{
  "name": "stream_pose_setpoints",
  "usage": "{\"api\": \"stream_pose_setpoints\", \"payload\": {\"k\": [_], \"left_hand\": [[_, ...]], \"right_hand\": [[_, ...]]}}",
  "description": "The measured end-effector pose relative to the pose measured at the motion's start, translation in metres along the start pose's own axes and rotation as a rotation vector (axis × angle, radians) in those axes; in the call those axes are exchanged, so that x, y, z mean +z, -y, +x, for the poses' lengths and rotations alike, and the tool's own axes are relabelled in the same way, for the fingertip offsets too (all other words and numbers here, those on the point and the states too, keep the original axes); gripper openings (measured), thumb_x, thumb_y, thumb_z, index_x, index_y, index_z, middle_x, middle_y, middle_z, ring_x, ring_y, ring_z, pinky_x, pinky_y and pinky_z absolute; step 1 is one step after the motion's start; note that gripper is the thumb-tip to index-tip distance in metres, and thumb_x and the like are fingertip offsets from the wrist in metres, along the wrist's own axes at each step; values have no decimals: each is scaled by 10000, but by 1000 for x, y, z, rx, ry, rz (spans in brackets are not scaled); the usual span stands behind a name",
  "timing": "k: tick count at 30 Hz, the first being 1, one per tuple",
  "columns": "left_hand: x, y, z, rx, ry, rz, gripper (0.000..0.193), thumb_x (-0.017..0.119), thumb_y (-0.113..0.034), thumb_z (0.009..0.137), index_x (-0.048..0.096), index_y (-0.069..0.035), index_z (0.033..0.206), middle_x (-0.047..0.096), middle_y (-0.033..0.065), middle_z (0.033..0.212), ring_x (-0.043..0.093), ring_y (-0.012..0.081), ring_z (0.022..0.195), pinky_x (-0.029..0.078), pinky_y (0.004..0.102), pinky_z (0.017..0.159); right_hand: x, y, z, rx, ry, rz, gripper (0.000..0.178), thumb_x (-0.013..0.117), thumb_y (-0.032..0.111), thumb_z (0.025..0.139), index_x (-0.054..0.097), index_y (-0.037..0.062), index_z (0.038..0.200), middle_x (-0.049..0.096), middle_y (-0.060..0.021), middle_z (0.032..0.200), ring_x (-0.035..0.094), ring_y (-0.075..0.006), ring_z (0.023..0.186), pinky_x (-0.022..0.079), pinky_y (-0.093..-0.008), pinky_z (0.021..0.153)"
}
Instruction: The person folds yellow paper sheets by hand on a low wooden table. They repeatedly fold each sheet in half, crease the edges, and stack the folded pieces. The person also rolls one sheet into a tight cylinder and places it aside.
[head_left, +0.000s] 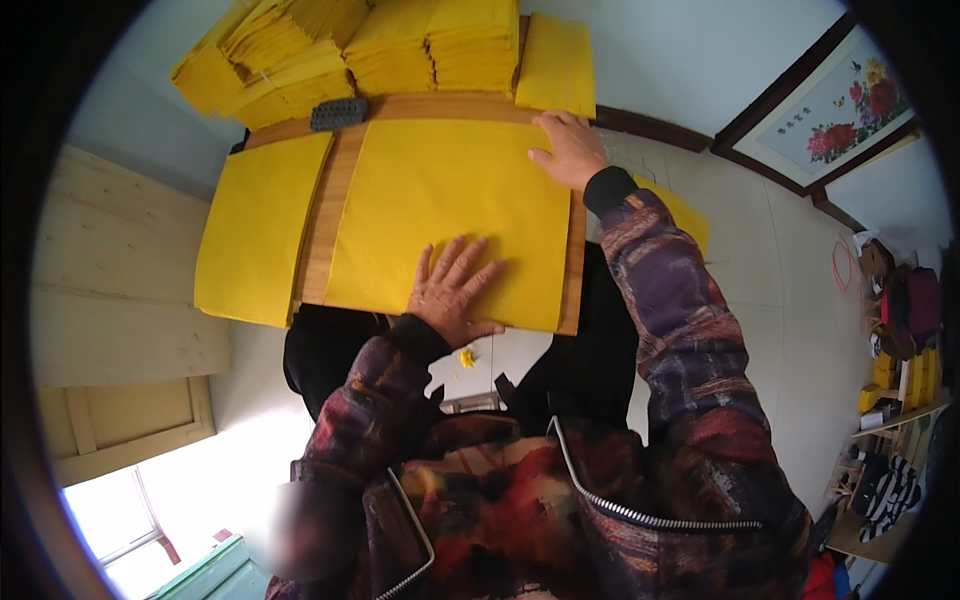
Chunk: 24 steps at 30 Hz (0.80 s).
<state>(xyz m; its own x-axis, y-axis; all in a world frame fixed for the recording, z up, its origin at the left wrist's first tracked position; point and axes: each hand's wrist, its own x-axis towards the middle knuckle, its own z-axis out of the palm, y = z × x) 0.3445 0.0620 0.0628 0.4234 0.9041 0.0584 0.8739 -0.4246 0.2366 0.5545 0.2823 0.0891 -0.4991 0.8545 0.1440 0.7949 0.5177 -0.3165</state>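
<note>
the left hand (450,290) lies spread on the large yellow sheet (450,200), close to the near edge of the wooden surface (318,225), while the right hand (572,150), thumb apart from its fingers, rests at the sheet's far right corner. that sheet covers the surface's middle and right, with another yellow sheet (262,230) along the left edge, and a dark grey block (338,114) before yellow stacks (390,55) lining the far edge.
</note>
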Motion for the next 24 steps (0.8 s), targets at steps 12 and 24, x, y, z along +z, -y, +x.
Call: {"api": "stream_pose_setpoints", "payload": {"k": [12,24], "left_hand": [[4,-12,-27,-36,-22,42,938,725,-549,708,302,-226,1479,247,77,1547,216,301,1431,163,551,1136],[10,-3,-21,32,-223,-63,531,741,-369,723,587,-160,1186,514,66,1296,445,294,1246,342,482,1020]], "right_hand": [[-40,55,-146,27,455,-99,1135,827,463,604,185,230,1510,85,-206,1563,103,-532,1395,163,-644,1104],[-25,8,-65,-7,38,170,465,599,202,880,477,-10,1276,486,-189,1335,453,-353,1244,388,-409,1033]]}}
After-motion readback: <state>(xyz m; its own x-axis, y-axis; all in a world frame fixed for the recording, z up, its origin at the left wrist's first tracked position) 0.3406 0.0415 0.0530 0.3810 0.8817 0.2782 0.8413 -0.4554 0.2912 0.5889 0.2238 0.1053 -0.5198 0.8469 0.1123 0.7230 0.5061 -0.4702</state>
